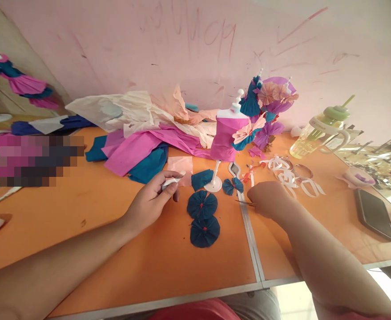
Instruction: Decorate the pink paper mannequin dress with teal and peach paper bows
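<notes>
My left hand (157, 195) is closed on a small white strip (171, 182), pinched between thumb and fingers; its exact kind is unclear. My right hand (270, 200) is closed on scissors (246, 202), of which only the thin blades show, pointing left. Between my hands stands a small white mannequin (237, 106) wrapped in magenta crepe paper (225, 138), with a peach and blue fan-shaped ruffle (248, 131) at its side. Two pleated dark-blue paper rosettes (202, 204) lie in front of its base. A blue paper bow (233, 186) lies near my right hand.
Crumpled crepe paper (142, 151) lies along the wall. A lidded bottle (322, 129), white ribbon strips (287, 173) and a phone (375, 214) are on the right. More dressed mannequins (251, 98) stand behind. A metal seam (250, 240) crosses the orange tabletop.
</notes>
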Available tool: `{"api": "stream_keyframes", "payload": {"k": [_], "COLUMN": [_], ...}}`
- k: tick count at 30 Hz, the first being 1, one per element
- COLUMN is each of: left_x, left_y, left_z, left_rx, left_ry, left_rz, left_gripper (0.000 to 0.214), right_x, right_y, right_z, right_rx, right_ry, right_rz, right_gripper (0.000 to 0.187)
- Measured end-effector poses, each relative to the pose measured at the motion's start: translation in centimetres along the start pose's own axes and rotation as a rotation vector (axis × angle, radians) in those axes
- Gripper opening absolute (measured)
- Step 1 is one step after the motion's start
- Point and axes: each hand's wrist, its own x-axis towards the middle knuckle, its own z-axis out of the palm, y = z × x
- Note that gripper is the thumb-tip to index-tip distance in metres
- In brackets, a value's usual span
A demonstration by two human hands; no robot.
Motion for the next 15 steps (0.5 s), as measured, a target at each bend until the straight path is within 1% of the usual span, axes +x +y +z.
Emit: {"api": "stream_keyframes", "payload": {"k": [1,3,5,8,9,10,12,15], "left_x": [0.0,0.0,-0.1,-0.6,-0.8,-0.9,-1.1,-1.1], "left_y": [0.0,-0.1,-0.1,0.0,0.1,0.1,0.1,0.0], "left_z": [0.0,0.1,0.2,0.5,0.5,0.6,0.7,0.8], "left_rx": [-0.011,-0.038,-0.057,-0.069,-0.075,-0.086,-0.122,-0.165], "left_ry": [0.0,-0.006,-0.011,-0.037,-0.048,-0.059,-0.071,-0.079], "left_rz": [-0.004,-0.015,-0.027,-0.042,-0.047,-0.052,-0.055,-0.048], "left_gripper": [0.038,0.04,0.043,0.045,0.045,0.045,0.043,0.042], "right_x": [-0.5,-1.4,-1.9,-1.1,-0.5,0.1,1.3,2.3], "right_y": [0.3,0.7,0.5,-1.2,-2.1,-2.9,-4.4,-5.8], "right_z": [-0.1,-0.3,-0.4,-0.1,0.1,0.3,1.0,1.8], "right_rx": [-0.003,0.065,0.272,0.648,0.717,0.755,0.811,0.846], "right_ry": [0.006,0.083,0.189,0.279,0.318,0.378,0.427,0.451], "right_rz": [-0.042,-0.152,-0.286,-0.482,-0.51,-0.52,-0.517,-0.487], "right_gripper": [0.014,0.012,0.013,0.026,0.028,0.025,0.022,0.038]}}
